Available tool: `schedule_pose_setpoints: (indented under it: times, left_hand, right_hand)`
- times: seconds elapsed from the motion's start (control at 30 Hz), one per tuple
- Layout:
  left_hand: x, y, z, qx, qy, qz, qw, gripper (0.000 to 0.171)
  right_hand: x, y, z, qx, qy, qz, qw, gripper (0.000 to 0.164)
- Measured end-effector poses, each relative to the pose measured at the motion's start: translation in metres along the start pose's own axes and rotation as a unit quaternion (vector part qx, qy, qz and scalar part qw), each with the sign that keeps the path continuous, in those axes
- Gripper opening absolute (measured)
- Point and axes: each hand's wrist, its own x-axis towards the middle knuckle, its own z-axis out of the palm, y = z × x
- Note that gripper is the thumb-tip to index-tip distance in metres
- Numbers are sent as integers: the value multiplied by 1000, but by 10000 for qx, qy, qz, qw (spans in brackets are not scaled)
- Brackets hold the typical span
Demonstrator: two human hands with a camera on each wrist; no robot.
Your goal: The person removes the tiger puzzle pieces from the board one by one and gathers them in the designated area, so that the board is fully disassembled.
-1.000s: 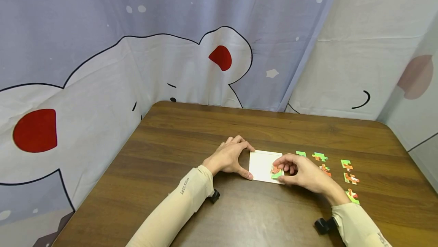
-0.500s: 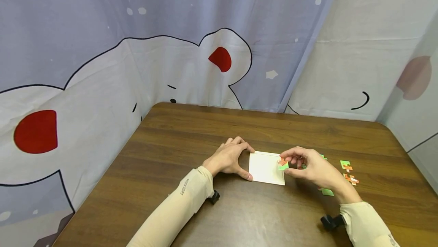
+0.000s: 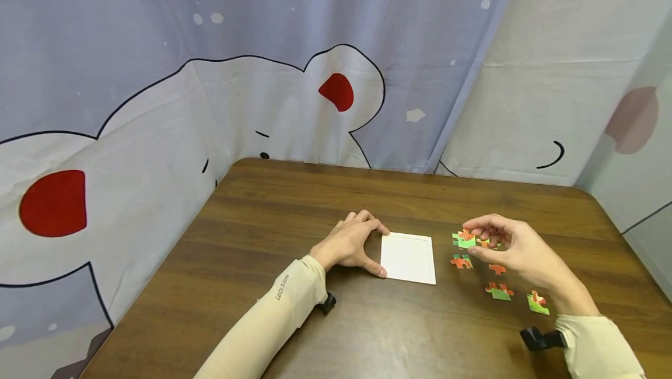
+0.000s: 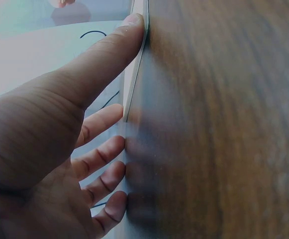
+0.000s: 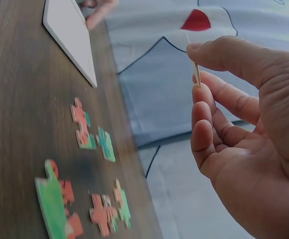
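Observation:
In the head view my left hand (image 3: 346, 242) stays at the left side of a square white puzzle board (image 3: 408, 258), its thumb and index finger spread to two corners. From the left wrist, the thumb lies against the edge of the board (image 4: 133, 79), with the other fingers loosely extended. To the right, my right hand (image 3: 517, 248) pinches an orange and green jigsaw puzzle piece (image 3: 466, 239) between thumb and fingers, raised above the table. The right wrist view shows this puzzle piece (image 5: 197, 74) edge-on. Under and around that hand lie several loose puzzle pieces (image 3: 462, 262).
The pieces are spread right of the board, including a green-edged one (image 3: 499, 291) and another (image 3: 538, 302) near the right forearm. Everything lies on a brown wooden table (image 3: 294, 192), with a printed curtain (image 3: 273, 93) behind it.
My right hand has carried the pinched puzzle piece rightward from above the board to above the loose pieces. The left hand and the board have stayed put.

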Motion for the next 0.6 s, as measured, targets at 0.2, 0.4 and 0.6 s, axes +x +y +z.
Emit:
schedule_pose_setpoints:
  times: [0.2, 0.4, 0.6]
  left_hand:
    - [0, -1, 0, 17, -31, -16, 10000, 92]
    - [1, -1, 1, 15, -30, -11, 10000, 92]
    - [1, 0, 0, -12, -3, 15, 10000, 92]
  right_hand:
    - [-12, 8, -3, -49, 126, 20, 9999, 39]
    - [-22, 16, 2, -98, 94, -25, 9999, 37]
    - [-31, 22, 8, 171, -7, 35, 9998, 37]
